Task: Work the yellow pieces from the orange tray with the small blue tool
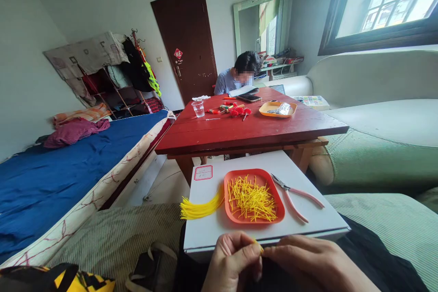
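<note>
My left hand and my right hand meet at the bottom edge, fingers pinched together on a short yellow strand. Just beyond them a white box lies on my lap. On it stands an orange tray filled with several cut yellow strands. A bundle of longer yellow strands hangs over the box's left edge. Pink-handled pliers lie to the right of the tray.
A red table stands ahead with a plastic cup, red tassels, a yellow tray and a phone. A person sits behind it. A blue-covered bed lies left, a pale sofa right.
</note>
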Action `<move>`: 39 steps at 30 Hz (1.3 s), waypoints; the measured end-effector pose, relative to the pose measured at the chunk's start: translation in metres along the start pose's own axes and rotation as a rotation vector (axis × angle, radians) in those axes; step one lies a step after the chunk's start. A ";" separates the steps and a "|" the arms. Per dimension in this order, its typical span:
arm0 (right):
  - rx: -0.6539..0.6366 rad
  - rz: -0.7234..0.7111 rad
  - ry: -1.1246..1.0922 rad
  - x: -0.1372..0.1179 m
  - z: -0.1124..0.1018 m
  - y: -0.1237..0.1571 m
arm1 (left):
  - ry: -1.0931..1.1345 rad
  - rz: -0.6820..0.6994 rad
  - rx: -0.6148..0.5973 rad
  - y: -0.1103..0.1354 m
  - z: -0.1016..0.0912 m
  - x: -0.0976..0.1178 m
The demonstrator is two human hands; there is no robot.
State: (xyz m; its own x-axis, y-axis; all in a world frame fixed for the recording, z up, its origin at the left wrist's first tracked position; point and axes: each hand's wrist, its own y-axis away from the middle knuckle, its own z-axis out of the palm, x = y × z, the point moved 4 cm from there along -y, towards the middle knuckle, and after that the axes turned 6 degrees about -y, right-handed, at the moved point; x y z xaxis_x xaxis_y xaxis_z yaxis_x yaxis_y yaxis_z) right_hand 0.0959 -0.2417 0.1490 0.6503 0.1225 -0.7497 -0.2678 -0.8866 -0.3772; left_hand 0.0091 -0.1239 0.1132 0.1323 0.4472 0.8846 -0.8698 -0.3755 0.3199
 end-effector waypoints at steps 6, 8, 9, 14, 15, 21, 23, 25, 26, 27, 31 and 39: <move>0.158 0.082 -0.025 0.014 0.016 0.000 | -0.908 0.757 0.509 0.016 0.012 0.027; 0.200 0.327 -0.479 0.026 0.028 0.000 | -0.975 0.905 0.572 0.020 0.018 0.028; 0.207 0.432 -0.679 0.030 0.034 0.001 | -0.971 0.913 0.578 0.020 0.018 0.028; 0.181 0.460 -0.899 0.027 0.031 -0.002 | -0.813 0.565 0.440 0.010 0.001 0.025; 0.165 0.436 -0.827 0.026 0.027 -0.003 | -0.770 0.484 0.385 0.007 -0.003 0.024; 0.012 0.388 -0.479 0.027 0.016 -0.004 | -0.570 0.183 0.124 0.000 -0.014 0.020; -0.021 0.413 -0.452 0.027 0.016 -0.005 | -0.545 0.133 0.090 -0.001 -0.014 0.021; -0.055 0.425 -0.435 0.026 0.016 -0.005 | -0.526 0.089 0.065 -0.001 -0.013 0.023; -0.064 0.426 -0.433 0.026 0.016 -0.006 | -0.520 0.067 0.048 -0.001 -0.011 0.024; -0.067 0.422 -0.437 0.025 0.016 -0.006 | -0.511 0.041 0.033 0.000 -0.010 0.025; -0.058 0.396 -0.459 0.025 0.016 -0.006 | -0.453 -0.058 0.038 0.000 -0.008 0.027; -0.078 0.385 -0.438 0.026 0.016 -0.004 | -0.383 -0.087 0.034 -0.002 -0.005 0.026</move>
State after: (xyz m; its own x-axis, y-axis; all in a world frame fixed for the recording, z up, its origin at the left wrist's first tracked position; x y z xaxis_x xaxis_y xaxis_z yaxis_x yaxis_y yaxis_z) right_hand 0.1026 -0.2280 0.1224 0.1582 -0.0567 -0.9858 -0.3631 -0.9318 -0.0047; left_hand 0.0122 -0.1069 0.1339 0.3784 0.1454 0.9142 -0.8320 -0.3794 0.4047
